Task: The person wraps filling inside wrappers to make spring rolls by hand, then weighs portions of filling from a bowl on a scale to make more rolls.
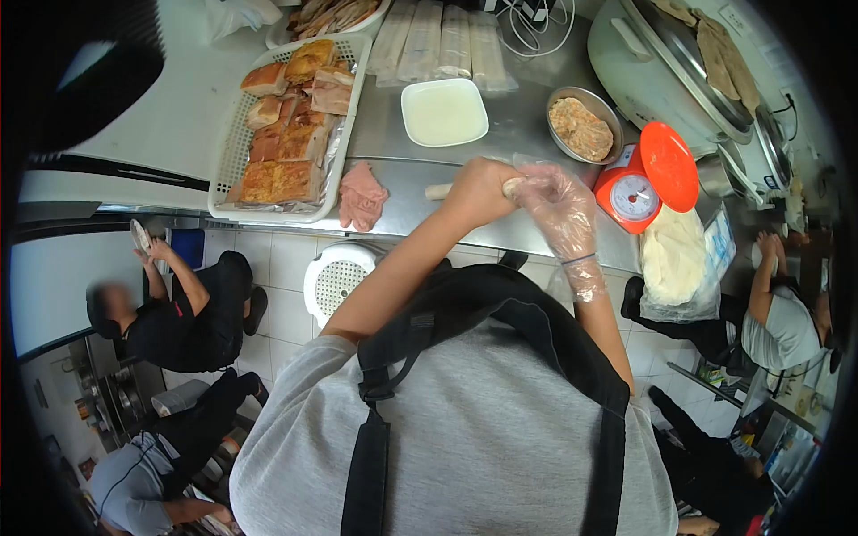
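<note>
With the joined hands as the hub of the clock, the person's bare left hand (483,190) and clear-plastic-gloved right hand (558,192) meet above the front of the grey steel counter (407,210). The fingers of both are pinched together on a small, pale, soft-looking lump (512,187), partly hidden between them. Near the left wrist, at nine o'clock, lies a short whitish rod (437,191). Between one and two sits a round steel bowl (581,129) of orange-flecked mince; between ten and eleven, a white square dish (444,113) with pale contents. A red dial scale (634,196) with a round red pan stands at three. Further out, a crumpled pink glove-like piece (363,196) rests at nine, and a clear plastic bag of cream-coloured dough (673,259) lies at four. Toward eleven are long pale film-wrapped packs (438,40). Between nine and ten, a white perforated plastic basket (343,179) holds browned slabs. Farthest, around eight, a co-worker in black (183,326) lifts a pale round object (140,236).
</note>
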Tool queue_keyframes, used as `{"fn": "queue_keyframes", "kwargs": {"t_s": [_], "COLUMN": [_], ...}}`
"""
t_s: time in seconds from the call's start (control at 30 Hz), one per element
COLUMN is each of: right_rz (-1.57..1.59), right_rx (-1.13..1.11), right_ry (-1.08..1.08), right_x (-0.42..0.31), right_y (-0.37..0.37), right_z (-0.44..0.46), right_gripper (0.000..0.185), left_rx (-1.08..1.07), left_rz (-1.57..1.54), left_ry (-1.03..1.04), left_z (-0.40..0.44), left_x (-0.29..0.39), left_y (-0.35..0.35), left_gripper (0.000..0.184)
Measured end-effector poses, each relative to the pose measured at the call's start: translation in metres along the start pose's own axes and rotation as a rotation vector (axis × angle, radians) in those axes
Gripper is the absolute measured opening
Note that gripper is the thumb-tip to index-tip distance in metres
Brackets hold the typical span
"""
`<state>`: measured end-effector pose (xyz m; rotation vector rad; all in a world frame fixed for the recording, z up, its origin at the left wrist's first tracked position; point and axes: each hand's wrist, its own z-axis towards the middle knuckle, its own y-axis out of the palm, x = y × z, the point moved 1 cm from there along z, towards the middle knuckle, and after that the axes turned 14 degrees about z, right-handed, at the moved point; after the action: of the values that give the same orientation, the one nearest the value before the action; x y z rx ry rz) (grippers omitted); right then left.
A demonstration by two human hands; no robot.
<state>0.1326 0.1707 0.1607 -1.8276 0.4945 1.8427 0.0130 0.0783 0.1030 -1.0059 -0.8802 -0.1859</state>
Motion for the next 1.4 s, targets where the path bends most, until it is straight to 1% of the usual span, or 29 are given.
{"fn": "queue_keyframes", "kwargs": {"t_s": [0.1,0.13,0.2,0.3,0.33,0.4,0.43,0.53,0.63,0.8,0.9,0.93,1.0,1.03,1.1,1.13,1.2,1.23,1.33,1.4], "right_rz": [-0.153,-0.193,-0.271,-0.519,-0.544,-0.592,-0.588,-0.598,-0.67,-0.827,-0.805,-0.723,-0.559,-0.557,-0.55,-0.569,-0.607,-0.602,-0.604,-0.626], "right_rx": [-0.01,-0.025,-0.055,-0.072,-0.07,-0.071,-0.076,-0.078,-0.085,-0.14,-0.198,-0.18,-0.155,-0.157,-0.152,-0.19,-0.264,-0.257,-0.246,-0.244], "right_ry": [-0.014,-0.096,-0.259,-0.428,-0.473,-0.564,-0.557,-0.533,-0.52,-0.493,-0.464,-0.46,-0.449,-0.483,-0.546,-0.565,-0.605,-0.615,-0.64,-0.651], "right_x": [-0.008,-0.009,-0.011,-0.019,-0.018,-0.017,-0.019,-0.034,-0.037,-0.038,-0.034,-0.036,-0.042,-0.046,-0.052,-0.05,-0.044,-0.044,-0.044,-0.042], "right_y": [-0.002,-0.002,-0.001,-0.002,-0.002,-0.001,0.0,0.006,0.005,0.003,-0.003,-0.008,-0.015,-0.014,-0.013,-0.012,-0.012,-0.013,-0.015,-0.015], "right_z": [0.0,-0.001,-0.003,-0.008,-0.009,-0.012,-0.015,-0.023,-0.025,-0.02,-0.013,-0.01,-0.004,-0.002,0.0,0.0,0.0,-0.001,-0.003,-0.004], "right_gripper": [0.017,0.016,0.016,0.016,0.017,0.018,0.02,0.025,0.028,0.032,0.037,0.038,0.042,0.041,0.04,0.038,0.034,0.032,0.028,0.027], "left_rx": [0.025,0.027,0.085,0.164,0.19,0.17,0.16,0.11,0.12,0.115,0.086,0.075,0.03,0.011,-0.023,-0.044,-0.006,0.013,-0.023,-0.022], "left_rz": [0.033,0.059,0.002,-0.083,-0.112,-0.169,-0.197,-0.428,-0.499,-0.364,-0.252,-0.215,-0.273,-0.303,-0.436,-0.502,-0.39,-0.334,-0.498,-0.494], "left_ry": [0.001,0.001,0.004,0.012,0.013,-0.07,-0.112,-0.15,-0.121,-0.103,-0.113,-0.123,-0.166,-0.188,-0.124,-0.09,0.104,0.201,0.002,0.004], "left_z": [-0.002,-0.003,-0.004,-0.005,-0.004,-0.004,-0.004,-0.002,-0.001,-0.001,0.0,-0.001,0.0,0.001,-0.002,-0.003,-0.001,0.0,-0.003,-0.003], "left_x": [0.003,0.003,0.002,0.01,0.015,0.01,0.007,0.004,0.012,0.017,0.018,0.019,0.021,0.022,0.025,0.026,0.02,0.018,0.02,0.019], "left_y": [-0.002,-0.002,0.005,0.009,0.009,0.016,0.018,0.017,0.01,0.006,0.006,0.006,0.003,0.001,-0.002,-0.003,-0.001,-0.001,0.0,-0.002], "left_gripper": [0.02,0.02,0.019,0.02,0.021,0.019,0.018,0.01,0.006,0.01,0.01,0.01,0.013,0.015,0.01,0.008,0.009,0.009,0.016,0.015]}}
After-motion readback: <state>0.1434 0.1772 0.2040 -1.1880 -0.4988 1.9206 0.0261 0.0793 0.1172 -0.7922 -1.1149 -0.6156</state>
